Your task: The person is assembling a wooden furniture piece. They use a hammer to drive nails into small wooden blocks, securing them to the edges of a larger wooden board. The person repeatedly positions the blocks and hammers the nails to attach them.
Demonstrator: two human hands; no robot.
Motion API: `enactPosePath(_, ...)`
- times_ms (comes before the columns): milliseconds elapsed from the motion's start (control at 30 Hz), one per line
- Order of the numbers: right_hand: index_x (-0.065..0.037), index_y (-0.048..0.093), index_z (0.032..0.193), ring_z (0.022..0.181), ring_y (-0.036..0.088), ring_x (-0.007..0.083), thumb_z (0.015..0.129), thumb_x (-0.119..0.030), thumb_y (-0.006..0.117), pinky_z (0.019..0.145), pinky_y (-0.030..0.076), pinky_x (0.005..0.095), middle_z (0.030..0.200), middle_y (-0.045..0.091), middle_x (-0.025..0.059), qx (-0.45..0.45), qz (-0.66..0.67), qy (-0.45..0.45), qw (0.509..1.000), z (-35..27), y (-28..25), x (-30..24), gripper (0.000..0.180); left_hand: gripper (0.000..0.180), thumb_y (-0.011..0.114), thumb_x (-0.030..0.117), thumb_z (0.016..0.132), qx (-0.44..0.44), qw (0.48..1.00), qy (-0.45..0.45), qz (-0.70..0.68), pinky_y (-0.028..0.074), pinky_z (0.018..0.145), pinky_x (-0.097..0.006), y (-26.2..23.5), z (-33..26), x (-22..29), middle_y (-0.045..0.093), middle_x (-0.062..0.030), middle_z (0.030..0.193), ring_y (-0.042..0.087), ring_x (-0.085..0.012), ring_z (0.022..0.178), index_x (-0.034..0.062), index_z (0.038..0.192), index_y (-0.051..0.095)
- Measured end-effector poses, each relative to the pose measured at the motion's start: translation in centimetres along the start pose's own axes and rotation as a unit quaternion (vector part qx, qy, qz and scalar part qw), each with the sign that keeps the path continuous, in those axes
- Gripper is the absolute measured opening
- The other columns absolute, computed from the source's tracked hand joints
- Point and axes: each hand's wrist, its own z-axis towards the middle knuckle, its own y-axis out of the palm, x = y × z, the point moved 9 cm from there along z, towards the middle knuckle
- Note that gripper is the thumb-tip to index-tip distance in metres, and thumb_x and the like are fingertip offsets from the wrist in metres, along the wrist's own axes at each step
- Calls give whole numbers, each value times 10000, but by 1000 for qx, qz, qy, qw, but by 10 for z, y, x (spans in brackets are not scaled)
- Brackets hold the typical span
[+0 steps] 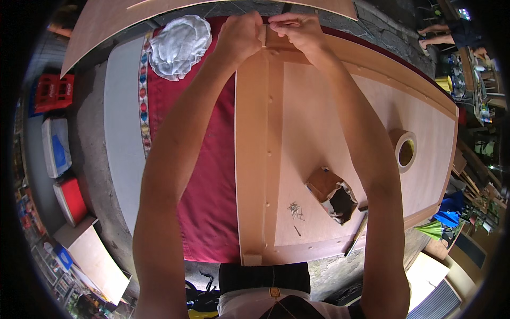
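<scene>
Both arms reach to the far left corner of a wooden panel [329,122] with brown strips along its edges. My left hand [243,36] is closed at that corner, beside a small pale piece [263,36]; what its fingers hold is hidden. Just to the right, my right hand [298,32] is closed in a pinch on something too small to name. On the panel lie an opened cardboard box [322,183], a small pile of nails [295,210] and a roll of tape [396,141]. A hammer [357,234] is partly covered by my right forearm.
Maroon cloth [210,212] with a patterned border lies under the panel on a grey table [121,117]. A white cloth [179,48] is bunched on it. A plywood sheet [114,24] stands beyond. Red crates [54,91] are at left; another person's limbs [438,36] show far right.
</scene>
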Motion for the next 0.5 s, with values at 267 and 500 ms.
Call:
enactPosePath(267,-71,743,1002,594,435,37,797,-126,741,526,348,194,758,638,-38,-27,8,8,1000,15,13,13,213,256,701,218,765,94,990,-62,-90,552,713,-311,-4,-9,-20,715,-125,861,704,-216,748,52,958,680)
enactPosePath(500,-84,764,934,748,552,92,728,-101,742,678,435,232,859,710,22,-44,12,78,996,19,11,20,208,237,701,301,777,111,991,-61,-47,540,674,-310,-4,-10,-13,720,-70,833,697,-185,723,111,917,716)
